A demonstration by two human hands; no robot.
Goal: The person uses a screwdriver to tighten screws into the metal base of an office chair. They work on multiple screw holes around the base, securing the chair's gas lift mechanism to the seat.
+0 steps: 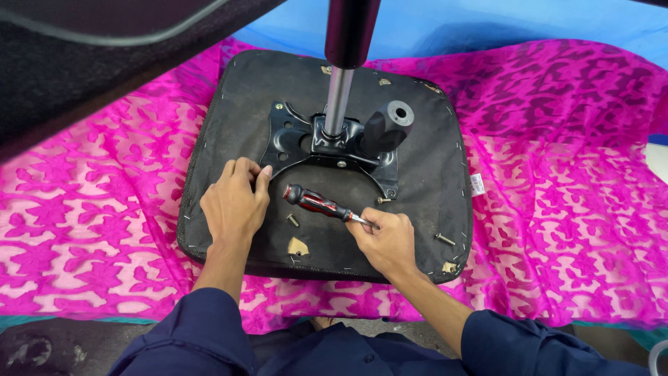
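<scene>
Bright pink patterned cloth covers surface; upturned black fabric-covered seat base lies on it. Right hand fingers grip red-black-handled screwdriver by shaft. Left hand fingers curled, touching black metal mounting plate. Loose screws beside; fastening stage, tip alignment needed.

Single head-worn view, looking steeply down and slightly forward from above the person's own forearms, which enter the frame from 6 o'clock. The camera sits close: the upturned chair seat fills the centre, with the left hand and right hand just below centre, and the pink patterned cloth runs out to 3 and 9 o'clock. A dark, blurred chair part very near the lens blocks the 10 to 11 o'clock corner.
</scene>
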